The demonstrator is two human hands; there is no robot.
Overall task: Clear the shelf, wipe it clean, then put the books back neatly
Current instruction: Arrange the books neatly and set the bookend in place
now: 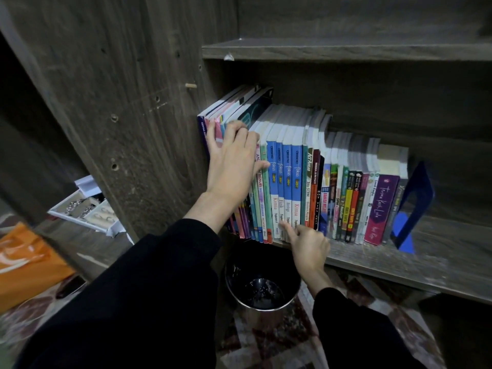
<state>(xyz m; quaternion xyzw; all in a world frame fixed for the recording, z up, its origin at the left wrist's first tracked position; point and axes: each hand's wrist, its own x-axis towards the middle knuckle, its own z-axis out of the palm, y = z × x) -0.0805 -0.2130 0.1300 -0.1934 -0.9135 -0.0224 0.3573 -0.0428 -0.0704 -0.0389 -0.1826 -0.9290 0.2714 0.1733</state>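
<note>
A row of upright books [314, 182] fills the dark wooden shelf [399, 265], from tall thin ones at the left to small paperbacks at the right. A blue bookend [412, 206] closes the row on the right. My left hand [234, 161] lies over the spines of the tall left books, with its fingertips curled over their top edges. My right hand [308, 243] is at the foot of the blue "fokus" books [286, 182], its forefinger stretched out against a spine and the other fingers curled.
A black bin [262, 278] stands on the patterned carpet [372, 328] right under the shelf's front edge. Left of the cabinet's side panel [127, 102] are a white tray of small metal items [87, 209] and an orange bag [26, 262]. Another shelf board [346, 49] runs above.
</note>
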